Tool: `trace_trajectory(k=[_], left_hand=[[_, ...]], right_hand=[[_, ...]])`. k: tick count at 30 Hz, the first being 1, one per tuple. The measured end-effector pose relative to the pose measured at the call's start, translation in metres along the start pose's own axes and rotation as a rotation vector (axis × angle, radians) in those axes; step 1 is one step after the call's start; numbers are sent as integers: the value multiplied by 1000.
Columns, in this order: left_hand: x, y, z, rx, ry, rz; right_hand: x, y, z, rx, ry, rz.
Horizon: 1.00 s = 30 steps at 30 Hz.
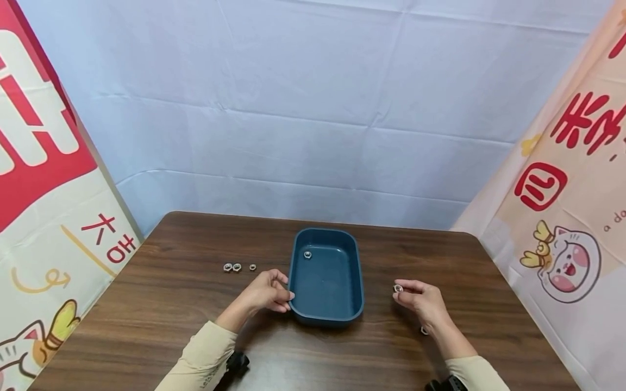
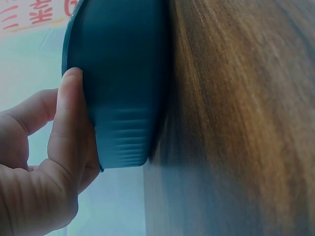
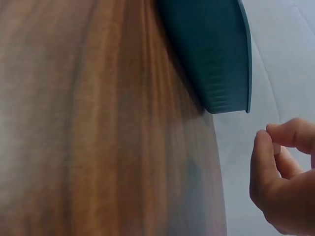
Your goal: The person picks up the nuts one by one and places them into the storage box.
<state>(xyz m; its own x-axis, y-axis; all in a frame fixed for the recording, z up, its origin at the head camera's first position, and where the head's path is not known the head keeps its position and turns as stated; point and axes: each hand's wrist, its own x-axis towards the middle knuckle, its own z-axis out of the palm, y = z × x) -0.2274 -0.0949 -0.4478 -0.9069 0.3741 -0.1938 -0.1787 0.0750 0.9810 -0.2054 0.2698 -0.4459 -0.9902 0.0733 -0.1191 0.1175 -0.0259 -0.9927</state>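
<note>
A blue plastic bin (image 1: 325, 315) stands upright on the table, with one metal hex nut (image 1: 307, 254) inside near its far left corner. My left hand (image 1: 269, 291) holds the bin's left side, its thumb at the rim; the left wrist view shows this hand (image 2: 54, 147) against the bin's outer wall (image 2: 123, 73). To the right of the bin, my right hand (image 1: 426, 305) pinches another hex nut (image 1: 398, 288) between thumb and fingertips, apart from the bin. In the right wrist view the fingers mostly hide that nut. A further nut (image 1: 424, 330) lies partly hidden under the right wrist.
Left of the bin, two larger nuts (image 1: 232, 267) lie side by side with a smaller nut (image 1: 252, 267) near them. The brown wooden table (image 1: 161, 304) ends at a white cloth backdrop (image 1: 293, 146). Printed banners (image 1: 552, 271) hang at both sides.
</note>
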Motion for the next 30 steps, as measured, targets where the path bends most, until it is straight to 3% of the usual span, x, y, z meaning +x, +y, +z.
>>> trace_trajectory(k=[8, 17, 26, 30], left_hand=[[-3, 1, 0, -3, 7, -6], [-1, 3, 2, 2, -3, -13], [-2, 5, 3, 10, 0, -13], [-2, 5, 3, 6, 2, -16]], right_hand=[[8, -5, 11, -105, -73, -12], [20, -11, 16, -167, -85, -31], [33, -20, 25, -269, -170, -58], [37, -27, 29, -257, -236, -38]])
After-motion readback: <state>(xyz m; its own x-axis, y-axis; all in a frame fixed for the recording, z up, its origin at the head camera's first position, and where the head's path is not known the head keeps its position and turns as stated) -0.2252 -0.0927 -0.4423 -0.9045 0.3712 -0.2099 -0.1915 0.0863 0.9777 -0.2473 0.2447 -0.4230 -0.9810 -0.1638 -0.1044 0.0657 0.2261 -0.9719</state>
